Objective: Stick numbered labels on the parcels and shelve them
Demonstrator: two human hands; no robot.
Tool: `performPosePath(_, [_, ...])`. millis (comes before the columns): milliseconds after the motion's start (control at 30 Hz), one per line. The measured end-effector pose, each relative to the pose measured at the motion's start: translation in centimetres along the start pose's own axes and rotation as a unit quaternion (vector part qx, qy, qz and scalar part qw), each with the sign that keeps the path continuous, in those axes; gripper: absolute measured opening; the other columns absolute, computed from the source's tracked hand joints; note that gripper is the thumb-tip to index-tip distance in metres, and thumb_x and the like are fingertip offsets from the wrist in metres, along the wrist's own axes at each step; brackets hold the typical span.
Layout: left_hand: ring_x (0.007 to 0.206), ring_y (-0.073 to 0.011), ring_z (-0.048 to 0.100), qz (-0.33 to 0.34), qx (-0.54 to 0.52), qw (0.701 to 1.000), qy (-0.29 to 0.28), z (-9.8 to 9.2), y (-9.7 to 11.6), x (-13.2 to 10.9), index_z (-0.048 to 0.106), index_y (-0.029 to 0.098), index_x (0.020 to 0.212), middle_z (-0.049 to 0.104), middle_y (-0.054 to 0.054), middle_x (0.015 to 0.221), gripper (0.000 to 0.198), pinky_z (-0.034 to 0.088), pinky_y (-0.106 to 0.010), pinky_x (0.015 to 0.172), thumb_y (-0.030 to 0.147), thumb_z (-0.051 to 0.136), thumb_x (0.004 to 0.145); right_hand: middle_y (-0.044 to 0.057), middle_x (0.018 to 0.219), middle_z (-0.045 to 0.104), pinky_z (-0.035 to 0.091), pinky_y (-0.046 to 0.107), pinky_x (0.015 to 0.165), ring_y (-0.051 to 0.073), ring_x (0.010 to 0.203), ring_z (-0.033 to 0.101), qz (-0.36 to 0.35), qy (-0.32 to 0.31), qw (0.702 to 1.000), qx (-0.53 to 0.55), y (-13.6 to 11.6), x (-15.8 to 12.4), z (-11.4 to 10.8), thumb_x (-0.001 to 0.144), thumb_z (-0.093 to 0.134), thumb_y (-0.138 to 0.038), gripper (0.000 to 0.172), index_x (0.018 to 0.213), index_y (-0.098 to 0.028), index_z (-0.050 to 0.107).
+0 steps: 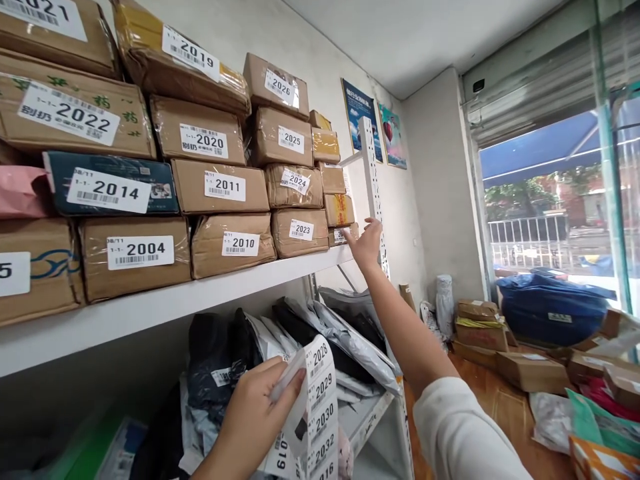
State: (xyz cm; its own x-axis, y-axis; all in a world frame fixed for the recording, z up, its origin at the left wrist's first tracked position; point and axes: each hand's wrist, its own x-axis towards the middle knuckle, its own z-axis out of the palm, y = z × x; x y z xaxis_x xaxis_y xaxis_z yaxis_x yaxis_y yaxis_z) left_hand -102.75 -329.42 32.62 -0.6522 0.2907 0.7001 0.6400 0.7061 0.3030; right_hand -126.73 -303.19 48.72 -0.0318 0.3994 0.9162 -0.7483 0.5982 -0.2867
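Note:
My left hand [260, 410] is closed on a curling strip of white number labels [321, 407], which hangs down in front of the lower shelf. On the strip I read numbers such as 2028, 2029, 2030 and 2032. My right hand [367, 243] reaches to the far end of the upper shelf [225, 279]. Its fingers are apart, with a fingertip at the white label on a small cardboard box [353, 233] at the bottom of the last stack. Contact with the box looks likely, though the fingertip is small here. Beside it stands the box labelled 2023 [300, 233].
Stacked labelled boxes [210, 140] fill the upper shelf. Bagged parcels [280, 327] crowd the shelf below. A white perforated upright post [371, 173] rises beside my right hand. On the floor at right lie cartons [533, 371] and a large blue bag [555, 307].

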Motion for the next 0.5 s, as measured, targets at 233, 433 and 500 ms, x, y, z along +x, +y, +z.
performPosePath(233, [0.060,-0.0128,0.053,0.008,-0.006,1.000,0.004,-0.5,0.5,-0.1,0.054,0.017,0.063,0.051,0.000,0.064,0.042,0.036,-0.023,0.057,0.041,0.043,0.095,0.010,0.101,0.057,0.044,0.044,0.091,0.026,0.098,0.053,-0.030,-0.099,0.994,0.018,-0.9,-1.1,-1.0,0.078,0.068,-0.042,0.034,0.100,-0.019,0.057])
performPosePath(433, [0.061,-0.0142,0.052,-0.012,-0.074,0.997,0.024,-1.0,-0.5,0.1,0.053,0.017,0.063,0.051,-0.001,0.064,0.040,0.038,-0.023,0.057,0.044,0.047,0.093,0.008,0.102,0.062,0.052,0.035,0.080,0.021,0.093,0.060,0.036,-0.362,0.874,0.322,-9.3,-8.4,-8.1,0.091,0.051,-0.053,0.039,0.113,-0.022,0.058])
performPosePath(500, [0.063,-0.0149,0.052,-0.005,-0.108,0.994,0.019,-0.9,-0.9,0.3,0.054,0.017,0.063,0.053,-0.002,0.067,0.040,0.039,-0.023,0.058,0.043,0.047,0.093,0.008,0.109,0.062,0.053,0.032,0.077,0.020,0.096,0.060,0.042,-0.514,0.762,0.392,-12.6,-11.1,-10.7,0.088,0.056,-0.054,0.044,0.120,-0.023,0.058])
